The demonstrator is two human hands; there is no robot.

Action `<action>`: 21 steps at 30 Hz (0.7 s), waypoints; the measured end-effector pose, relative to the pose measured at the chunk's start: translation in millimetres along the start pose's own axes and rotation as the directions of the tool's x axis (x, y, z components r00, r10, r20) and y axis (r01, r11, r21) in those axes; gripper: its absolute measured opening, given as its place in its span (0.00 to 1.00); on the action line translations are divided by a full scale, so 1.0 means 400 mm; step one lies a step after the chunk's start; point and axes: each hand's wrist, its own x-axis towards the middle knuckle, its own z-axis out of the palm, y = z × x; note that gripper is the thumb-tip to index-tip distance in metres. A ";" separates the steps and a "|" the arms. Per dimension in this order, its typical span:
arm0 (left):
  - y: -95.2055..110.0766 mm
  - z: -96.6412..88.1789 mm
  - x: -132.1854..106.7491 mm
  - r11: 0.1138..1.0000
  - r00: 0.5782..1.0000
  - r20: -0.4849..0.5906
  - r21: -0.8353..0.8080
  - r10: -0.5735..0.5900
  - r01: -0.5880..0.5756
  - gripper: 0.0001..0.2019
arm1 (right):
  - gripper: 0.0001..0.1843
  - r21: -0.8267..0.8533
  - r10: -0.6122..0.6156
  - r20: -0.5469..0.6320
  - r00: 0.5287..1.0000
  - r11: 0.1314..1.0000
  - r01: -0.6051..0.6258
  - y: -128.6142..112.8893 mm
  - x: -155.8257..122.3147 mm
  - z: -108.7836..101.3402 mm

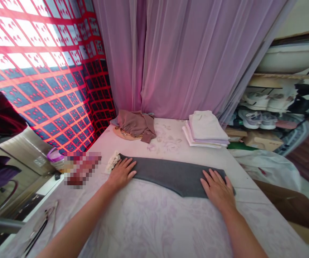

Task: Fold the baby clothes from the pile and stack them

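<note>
Both hands lie open and flat, neither one clenched: the left hand [121, 174] rests on the left end of a folded grey knit garment [170, 177], and the right hand [218, 190] rests on its right end, fingers spread. The garment lies smooth and long across the middle of a bed with a pale floral sheet [149, 222], with cream lace trim [112, 161] at its left end. Farther back are a stack of folded pale clothes [206, 129] and a crumpled mauve garment [135, 125], before a sheer lilac curtain [181, 53]. Shoes [253, 119] sit on a rack at right.
</note>
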 end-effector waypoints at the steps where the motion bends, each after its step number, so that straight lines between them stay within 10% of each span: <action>1: -0.009 0.005 0.000 1.000 1.000 -0.015 -0.005 -0.002 0.002 0.25 | 0.27 0.002 0.012 0.029 1.000 1.000 -0.012 -0.002 0.004 -0.007; 10: 0.016 0.021 0.016 0.997 0.990 -0.138 -0.076 -0.023 0.012 0.22 | 0.27 0.251 -0.159 -0.025 0.987 0.955 0.160 -0.263 0.055 -0.137; 16: -0.013 -0.033 -0.014 0.968 0.968 -0.247 -0.232 0.038 -0.097 0.17 | 0.29 0.307 -0.311 0.264 0.913 0.924 0.226 -0.411 0.036 -0.115; 21: -0.112 -0.090 -0.033 0.927 0.883 -0.318 -0.267 -0.344 0.265 0.19 | 0.29 0.300 -0.301 0.302 0.905 0.931 0.209 -0.405 0.035 -0.103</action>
